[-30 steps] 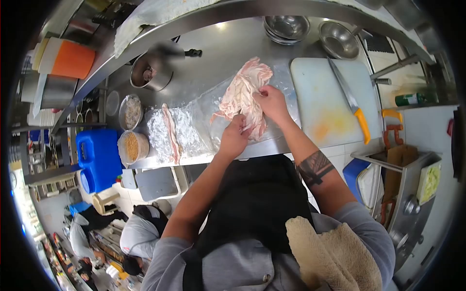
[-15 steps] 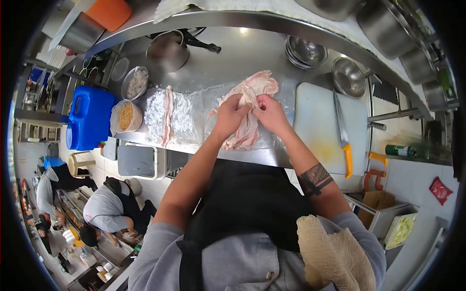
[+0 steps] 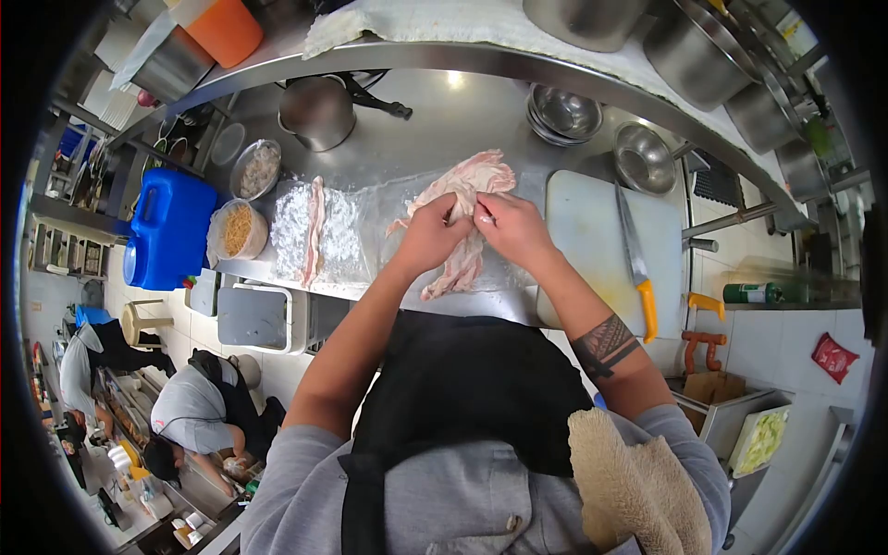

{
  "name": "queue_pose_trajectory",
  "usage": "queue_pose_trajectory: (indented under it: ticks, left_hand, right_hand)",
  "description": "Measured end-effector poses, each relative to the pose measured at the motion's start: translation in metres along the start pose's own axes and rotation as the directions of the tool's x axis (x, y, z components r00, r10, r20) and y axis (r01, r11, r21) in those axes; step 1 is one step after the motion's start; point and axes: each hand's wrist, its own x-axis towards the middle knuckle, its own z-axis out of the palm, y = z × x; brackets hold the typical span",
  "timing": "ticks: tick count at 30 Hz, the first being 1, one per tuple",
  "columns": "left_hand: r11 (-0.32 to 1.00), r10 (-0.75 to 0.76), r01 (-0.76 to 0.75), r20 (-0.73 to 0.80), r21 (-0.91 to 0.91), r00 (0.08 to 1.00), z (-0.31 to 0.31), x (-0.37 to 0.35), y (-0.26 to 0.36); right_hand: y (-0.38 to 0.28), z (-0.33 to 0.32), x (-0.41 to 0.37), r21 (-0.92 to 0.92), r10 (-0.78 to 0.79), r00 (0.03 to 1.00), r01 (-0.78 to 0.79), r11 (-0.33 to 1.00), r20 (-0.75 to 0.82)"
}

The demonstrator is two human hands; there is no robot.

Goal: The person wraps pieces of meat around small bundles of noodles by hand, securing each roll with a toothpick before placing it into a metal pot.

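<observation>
A pale pink sheet of raw, fatty meat [image 3: 467, 173] lies bunched on clear plastic film [image 3: 379, 217] at the middle of the steel table. My left hand [image 3: 431, 238] is closed on its left side, thumb and fingers pinching a fold. From the right, my right hand [image 3: 513, 227] pinches the same meat close to the left one, the fingertips almost meeting. To the left, a thin strip of similar meat [image 3: 314, 231] lies lengthwise on the shiny film. Part of the meat is hidden under both hands.
A knife [image 3: 636, 259] with a yellow handle lies on the white cutting board [image 3: 583, 208] at right. Steel bowls [image 3: 564, 113] and a pot [image 3: 317, 116] stand behind. A blue jug [image 3: 169, 227] and a tub of brown crumbs [image 3: 242, 229] are left. Two people work lower left.
The view has shifted slightly. Both hands stay on the meat; my right hand has turned with its knuckles more over the fold, and the lower part of the meat looks narrower.
</observation>
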Motion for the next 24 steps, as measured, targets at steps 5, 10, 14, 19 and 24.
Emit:
queue_pose_trajectory:
  ticks: [5,10,14,19,24]
  left_hand:
    - [0.991,0.024,-0.021,-0.016,0.135,1.000,0.004,-0.003,0.019]
    - [0.977,0.051,-0.046,-0.019,0.208,0.998,0.013,-0.006,0.017]
    - [0.986,0.081,-0.074,-0.045,0.150,0.996,0.016,-0.010,0.015]
    - [0.997,-0.027,0.029,-0.028,0.069,0.999,0.016,-0.009,0.007]
    - [0.976,-0.097,0.104,0.046,-0.190,0.994,0.007,-0.006,0.002]
  right_hand:
    - [-0.010,-0.008,0.003,-0.047,0.135,0.987,-0.131,0.990,0.092]
    - [-0.011,-0.007,-0.010,-0.127,0.148,0.986,-0.138,0.982,0.075]
    - [-0.007,-0.008,-0.013,-0.136,0.114,0.993,-0.109,0.985,0.034]
    - [0.001,-0.002,-0.022,0.313,0.483,0.874,-0.473,0.823,0.050]
    - [0.007,0.013,-0.028,0.800,0.671,0.700,-0.536,0.268,0.245]
